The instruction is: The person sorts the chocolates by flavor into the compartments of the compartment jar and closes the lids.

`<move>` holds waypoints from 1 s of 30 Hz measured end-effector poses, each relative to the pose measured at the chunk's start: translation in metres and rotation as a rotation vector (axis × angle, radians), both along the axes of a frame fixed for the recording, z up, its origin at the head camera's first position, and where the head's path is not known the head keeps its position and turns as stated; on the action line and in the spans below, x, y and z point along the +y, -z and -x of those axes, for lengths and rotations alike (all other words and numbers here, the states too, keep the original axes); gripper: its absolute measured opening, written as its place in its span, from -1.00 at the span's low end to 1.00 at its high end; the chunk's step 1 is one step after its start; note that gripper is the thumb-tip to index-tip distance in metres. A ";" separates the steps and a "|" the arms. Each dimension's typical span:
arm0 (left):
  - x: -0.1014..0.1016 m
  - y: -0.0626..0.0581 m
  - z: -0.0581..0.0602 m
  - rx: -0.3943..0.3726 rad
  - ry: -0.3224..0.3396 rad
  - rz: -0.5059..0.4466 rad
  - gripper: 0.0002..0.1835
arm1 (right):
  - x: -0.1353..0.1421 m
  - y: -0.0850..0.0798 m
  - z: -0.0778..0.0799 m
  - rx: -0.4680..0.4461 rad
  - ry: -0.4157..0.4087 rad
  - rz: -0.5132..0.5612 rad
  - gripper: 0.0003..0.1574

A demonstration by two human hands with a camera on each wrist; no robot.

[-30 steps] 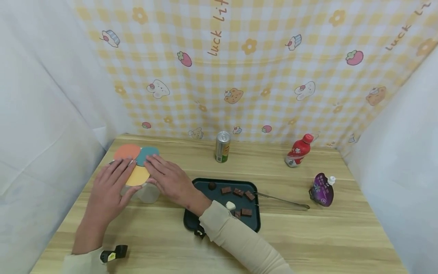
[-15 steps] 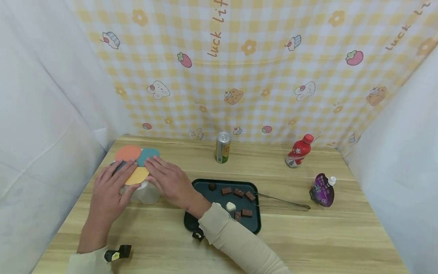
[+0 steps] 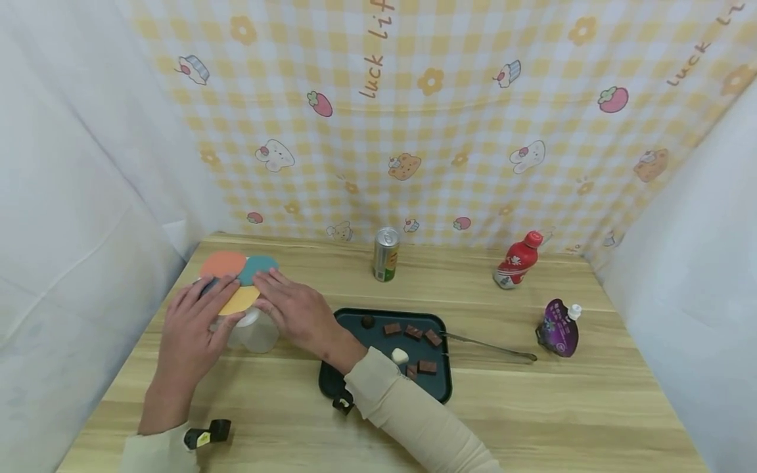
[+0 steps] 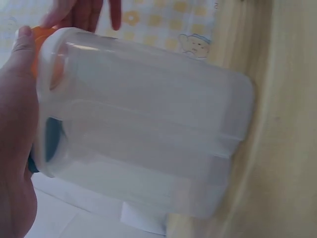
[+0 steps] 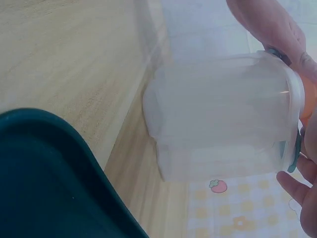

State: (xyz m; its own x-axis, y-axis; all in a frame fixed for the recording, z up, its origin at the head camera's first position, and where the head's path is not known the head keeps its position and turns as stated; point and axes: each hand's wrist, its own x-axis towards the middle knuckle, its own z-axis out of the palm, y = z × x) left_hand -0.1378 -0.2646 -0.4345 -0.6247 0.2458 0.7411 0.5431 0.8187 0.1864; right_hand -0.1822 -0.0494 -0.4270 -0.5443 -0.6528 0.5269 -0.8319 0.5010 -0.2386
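Note:
A translucent plastic storage container (image 4: 148, 124) with rounded lobes stands upright at the left of the table. Its top carries round lids in orange (image 3: 223, 263), teal (image 3: 257, 269), yellow (image 3: 242, 301) and dark blue (image 3: 205, 287). My left hand (image 3: 192, 328) lies over the dark blue and yellow lids with fingers extended, its thumb along the front rim. From the other side my right hand (image 3: 301, 320) presses its fingertips onto the teal and yellow lids, thumb near the rim. Below the rim, the container's wall (image 5: 223, 114) shows in the right wrist view.
A dark green tray (image 3: 378, 338) sits under my right forearm, bearing several chocolate pieces (image 3: 427, 368), a white piece (image 3: 399, 356) and a dark ball (image 3: 367, 322). Metal tongs (image 3: 491, 345) lean out of it. Farther off are a can (image 3: 386, 255), a red bottle (image 3: 516, 261) and a purple pouch (image 3: 558, 328).
Both hands stay on the lids. The left hand and forearm have shifted slightly to the right, and the fingers have adjusted a little. Tray, can, bottle and pouch stay put.

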 end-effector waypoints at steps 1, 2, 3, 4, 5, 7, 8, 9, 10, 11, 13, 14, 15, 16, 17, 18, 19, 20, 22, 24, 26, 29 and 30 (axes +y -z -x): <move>0.000 -0.003 0.000 -0.027 0.003 0.013 -0.23 | 0.000 0.000 0.000 -0.023 0.003 0.001 -0.35; -0.001 -0.006 0.000 -0.054 0.007 0.024 -0.22 | 0.001 0.000 0.000 -0.046 0.005 0.002 -0.35; -0.002 -0.009 0.001 -0.079 0.011 0.030 -0.23 | 0.001 0.001 0.000 -0.064 0.006 0.003 -0.35; -0.003 -0.012 0.001 -0.096 0.019 0.026 -0.23 | 0.002 0.002 0.000 -0.079 0.007 0.001 -0.35; -0.003 -0.014 0.002 -0.103 0.025 0.021 -0.24 | 0.002 0.002 0.000 -0.096 0.004 0.008 -0.36; -0.005 -0.018 0.006 -0.091 0.046 -0.002 -0.26 | 0.002 0.004 0.001 -0.131 -0.014 0.034 -0.36; -0.005 -0.019 0.008 -0.071 0.063 -0.018 -0.27 | 0.003 0.005 0.002 -0.138 -0.020 0.039 -0.37; -0.006 -0.020 0.010 -0.044 0.081 -0.039 -0.28 | 0.003 0.006 0.002 -0.145 -0.028 0.046 -0.37; -0.006 -0.020 0.012 -0.016 0.099 -0.059 -0.27 | 0.003 0.006 0.003 -0.156 -0.038 0.057 -0.37; -0.006 -0.021 0.015 0.013 0.116 -0.074 -0.28 | 0.003 0.007 0.004 -0.162 -0.047 0.069 -0.37; -0.007 -0.020 0.019 0.060 0.152 -0.108 -0.30 | 0.004 0.007 0.005 -0.160 -0.058 0.074 -0.38; -0.007 -0.020 0.020 0.075 0.164 -0.125 -0.30 | 0.004 0.007 0.005 -0.154 -0.060 0.068 -0.37; -0.007 -0.019 0.022 0.087 0.174 -0.144 -0.31 | 0.004 0.007 0.005 -0.151 -0.066 0.072 -0.38; -0.008 -0.019 0.024 0.093 0.181 -0.158 -0.31 | 0.004 0.007 0.006 -0.147 -0.071 0.079 -0.38; -0.008 -0.018 0.025 0.090 0.185 -0.172 -0.32 | 0.005 0.007 0.006 -0.138 -0.073 0.081 -0.38; -0.009 -0.017 0.026 0.086 0.186 -0.189 -0.33 | 0.005 0.007 0.006 -0.133 -0.075 0.084 -0.38; -0.009 -0.016 0.027 0.079 0.186 -0.205 -0.34 | 0.005 0.008 0.007 -0.129 -0.079 0.088 -0.39; -0.009 -0.015 0.028 0.073 0.182 -0.221 -0.36 | 0.004 0.008 0.007 -0.127 -0.083 0.091 -0.39; -0.010 -0.013 0.028 0.053 0.156 -0.247 -0.40 | 0.004 0.008 0.008 -0.131 -0.095 0.107 -0.41; -0.010 -0.011 0.027 0.038 0.133 -0.267 -0.46 | 0.004 0.008 0.008 -0.132 -0.096 0.097 -0.41; -0.009 -0.009 0.026 0.029 0.108 -0.286 -0.48 | 0.004 0.008 0.007 -0.131 -0.094 0.087 -0.41; -0.007 -0.006 0.026 0.030 0.077 -0.314 -0.49 | 0.005 0.008 0.007 -0.129 -0.084 0.069 -0.41; -0.007 -0.006 0.026 0.032 0.066 -0.323 -0.48 | 0.005 0.008 0.007 -0.130 -0.084 0.071 -0.42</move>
State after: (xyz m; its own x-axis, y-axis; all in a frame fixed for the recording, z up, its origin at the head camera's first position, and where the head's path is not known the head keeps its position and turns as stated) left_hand -0.1633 -0.2713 -0.4290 -0.5903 0.0344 0.8064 0.6029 0.6830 0.4122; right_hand -0.1890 -0.0445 -0.4351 -0.5562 -0.6624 0.5019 -0.8298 0.4093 -0.3794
